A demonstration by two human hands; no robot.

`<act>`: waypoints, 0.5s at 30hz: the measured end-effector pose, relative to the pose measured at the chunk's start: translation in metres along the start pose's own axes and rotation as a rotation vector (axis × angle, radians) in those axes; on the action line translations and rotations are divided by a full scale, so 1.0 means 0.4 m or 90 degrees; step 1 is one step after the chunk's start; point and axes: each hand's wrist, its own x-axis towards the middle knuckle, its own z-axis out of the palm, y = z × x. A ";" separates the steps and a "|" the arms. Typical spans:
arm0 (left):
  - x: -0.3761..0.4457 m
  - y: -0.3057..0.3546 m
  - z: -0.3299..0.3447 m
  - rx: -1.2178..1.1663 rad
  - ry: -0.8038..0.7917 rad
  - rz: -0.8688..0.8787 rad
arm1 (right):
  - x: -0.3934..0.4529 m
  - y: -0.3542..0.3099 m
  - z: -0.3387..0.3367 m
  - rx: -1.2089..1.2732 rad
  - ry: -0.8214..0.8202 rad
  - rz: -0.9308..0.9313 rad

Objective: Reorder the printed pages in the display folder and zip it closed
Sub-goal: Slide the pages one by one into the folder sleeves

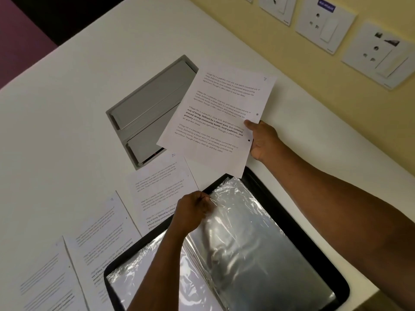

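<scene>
A black display folder lies open on the white table, its clear plastic sleeves shining. My left hand pinches the top edge of one sleeve near the folder's upper corner. My right hand holds a printed page by its punched edge, lifted above the table beyond the folder. The page is marked with a handwritten 7. Three more printed pages lie flat in a row to the left of the folder.
A grey recessed cable box with flap lids sits in the tabletop, partly under the held page. A yellow wall with several white sockets runs along the far right. The table edge shows at upper left.
</scene>
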 end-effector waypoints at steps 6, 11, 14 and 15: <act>0.001 0.007 0.008 0.027 0.010 0.027 | 0.001 -0.008 0.016 -0.007 0.008 -0.004; -0.015 0.013 0.002 0.046 -0.006 0.053 | -0.008 -0.014 0.026 -0.010 -0.013 -0.012; -0.049 0.018 0.023 0.051 0.040 0.103 | -0.026 -0.010 0.046 -0.036 -0.046 -0.016; -0.060 0.017 0.035 0.059 0.060 0.110 | -0.034 -0.007 0.056 -0.041 -0.059 -0.015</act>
